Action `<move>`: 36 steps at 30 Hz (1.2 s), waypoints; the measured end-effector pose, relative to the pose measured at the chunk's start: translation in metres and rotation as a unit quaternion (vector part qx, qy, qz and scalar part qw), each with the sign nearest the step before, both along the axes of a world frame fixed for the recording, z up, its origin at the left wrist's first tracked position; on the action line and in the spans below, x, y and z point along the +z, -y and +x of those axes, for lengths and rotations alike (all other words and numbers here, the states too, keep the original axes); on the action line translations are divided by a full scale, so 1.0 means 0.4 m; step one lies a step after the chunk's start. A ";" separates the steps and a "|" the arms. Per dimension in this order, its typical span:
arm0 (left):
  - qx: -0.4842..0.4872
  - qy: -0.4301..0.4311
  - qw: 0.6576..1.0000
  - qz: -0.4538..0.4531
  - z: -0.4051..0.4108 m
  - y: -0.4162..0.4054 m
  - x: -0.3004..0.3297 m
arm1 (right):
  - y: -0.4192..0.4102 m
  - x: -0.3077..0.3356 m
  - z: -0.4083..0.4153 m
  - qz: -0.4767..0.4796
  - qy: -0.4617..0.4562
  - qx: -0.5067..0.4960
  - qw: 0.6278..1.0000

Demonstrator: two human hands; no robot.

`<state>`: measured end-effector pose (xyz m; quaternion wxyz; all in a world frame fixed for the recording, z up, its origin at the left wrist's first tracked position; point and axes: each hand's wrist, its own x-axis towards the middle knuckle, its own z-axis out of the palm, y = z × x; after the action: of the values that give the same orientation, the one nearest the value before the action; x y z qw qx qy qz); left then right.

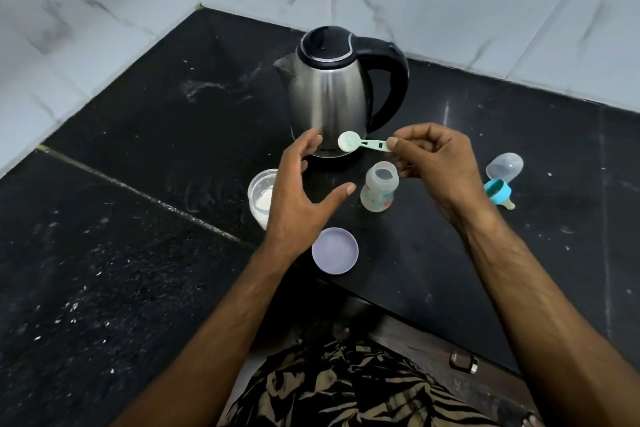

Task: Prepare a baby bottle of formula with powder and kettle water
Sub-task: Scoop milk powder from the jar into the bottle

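Mint-green plastic scoop, heaped with white powder, lies level, handle pinched by the right hand, bowl pointing to 9 o'clock. Open clear baby bottle stands just below at 5 o'clock on the black tabletop. Left hand hovers spread, empty.

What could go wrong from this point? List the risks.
1. The scoop, heaped with powder and pinched at its handle tip by the right hand, is not yet over the narrow mouth of the bottle; powder may spill onto the counter.
2. The left hand hovers over the open powder jar and could knock it.
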<state>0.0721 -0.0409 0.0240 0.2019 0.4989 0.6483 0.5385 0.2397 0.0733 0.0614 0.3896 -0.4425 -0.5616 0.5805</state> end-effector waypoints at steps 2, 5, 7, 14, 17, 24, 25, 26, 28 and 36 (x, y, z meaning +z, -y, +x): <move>0.000 0.013 1.000 -0.001 0.040 -0.019 -0.015 | -0.009 -0.004 0.025 0.002 0.001 -0.012 1.000; 0.004 0.033 0.999 -0.016 0.091 -0.045 -0.049 | -0.019 -0.015 0.060 0.008 0.012 -0.019 1.000; 0.003 0.047 0.998 -0.044 0.114 -0.061 -0.075 | -0.024 -0.026 0.078 0.011 0.024 -0.021 0.999; -0.012 0.038 0.994 -0.103 0.153 -0.128 -0.139 | -0.036 -0.058 0.120 0.002 0.039 -0.029 0.999; -0.009 0.026 0.995 -0.092 0.160 -0.150 -0.149 | -0.039 -0.063 0.134 -0.001 0.047 -0.030 0.998; -0.001 -0.003 0.996 -0.090 0.156 -0.159 -0.163 | -0.048 -0.065 0.146 0.029 0.087 -0.020 0.996; -0.002 -0.002 0.996 -0.090 0.155 -0.159 -0.164 | -0.048 -0.064 0.145 0.039 0.099 -0.017 0.994; -0.004 -0.002 0.996 -0.092 0.154 -0.159 -0.165 | -0.048 -0.064 0.144 0.050 0.113 -0.014 0.992; -0.005 -0.002 0.995 -0.095 0.153 -0.160 -0.165 | -0.048 -0.063 0.141 0.073 0.137 -0.012 0.988; -0.009 -0.001 0.995 -0.102 0.151 -0.160 -0.161 | -0.029 -0.042 0.122 0.273 0.245 0.011 0.930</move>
<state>0.1325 0.0232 -0.0403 0.2560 0.4819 0.6953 0.4678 0.2884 0.0850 0.0447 0.3393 -0.4414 -0.7810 0.2831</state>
